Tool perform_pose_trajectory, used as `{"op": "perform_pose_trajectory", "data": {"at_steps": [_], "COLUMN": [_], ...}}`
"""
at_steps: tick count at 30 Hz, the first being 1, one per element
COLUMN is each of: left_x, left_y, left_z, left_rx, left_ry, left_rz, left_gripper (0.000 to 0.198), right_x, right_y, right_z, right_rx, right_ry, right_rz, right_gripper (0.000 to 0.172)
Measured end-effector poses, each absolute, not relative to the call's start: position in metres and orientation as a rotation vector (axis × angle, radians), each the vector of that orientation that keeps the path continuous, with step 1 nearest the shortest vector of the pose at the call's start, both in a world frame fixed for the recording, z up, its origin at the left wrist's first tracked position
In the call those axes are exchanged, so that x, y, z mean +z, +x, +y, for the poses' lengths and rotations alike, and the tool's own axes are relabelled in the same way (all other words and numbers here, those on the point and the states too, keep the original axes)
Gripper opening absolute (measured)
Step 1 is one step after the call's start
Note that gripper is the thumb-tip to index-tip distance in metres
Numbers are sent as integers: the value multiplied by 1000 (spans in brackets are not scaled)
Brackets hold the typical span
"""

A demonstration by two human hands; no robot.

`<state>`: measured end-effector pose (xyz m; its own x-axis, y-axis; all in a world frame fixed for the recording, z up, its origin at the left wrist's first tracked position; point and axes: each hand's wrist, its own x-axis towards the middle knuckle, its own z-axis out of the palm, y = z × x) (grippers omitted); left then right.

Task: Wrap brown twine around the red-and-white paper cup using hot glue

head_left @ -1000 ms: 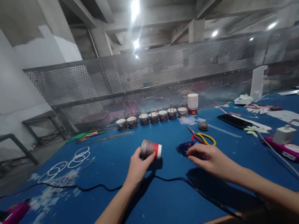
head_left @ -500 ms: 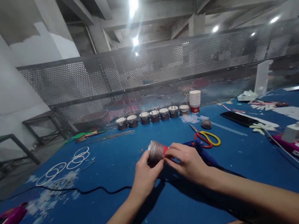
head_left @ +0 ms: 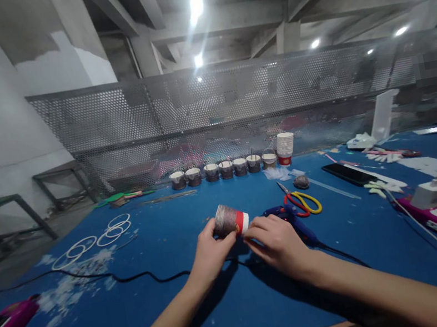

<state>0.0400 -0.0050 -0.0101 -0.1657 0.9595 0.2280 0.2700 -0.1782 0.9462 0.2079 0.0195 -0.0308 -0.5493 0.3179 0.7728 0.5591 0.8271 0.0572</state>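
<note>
Cup (head_left: 227, 219), cord-wrapped, tilted, gripped by left hand (head_left: 210, 252) — right hand (head_left: 278, 242) close, hold unclear — nested cups (head_left: 285, 144) behind

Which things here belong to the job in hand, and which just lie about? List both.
Likely the job's:
- cord-wrapped paper cup
- cord ball
- glue gun
- scissors
- stacked paper cups
- row of wrapped cups

Probably just lying about:
- smartphone
- white paper sheet
</note>
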Motion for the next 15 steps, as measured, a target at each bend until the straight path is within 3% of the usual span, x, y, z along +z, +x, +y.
{"op": "perform_pose_trajectory", "data": {"at_steps": [4,8,15], "left_x": [-10,-9,-7], "left_y": [38,38,36], "left_z": [-4,-4,-2], "left_rx": [1399,1434,1419], "left_ry": [1436,1369,1284], "left_rz": [1424,1406,1408], "left_gripper": [16,26,30], "right_x": [-31,-24,-21], "right_y": [218,244,320], "right_z": [8,-7,6], "right_rx": [-429,-335,45], "right_ry": [-536,-547,-1135], "right_rz": [-2267,-2288,-2010], "right_gripper": [21,21,27]}}
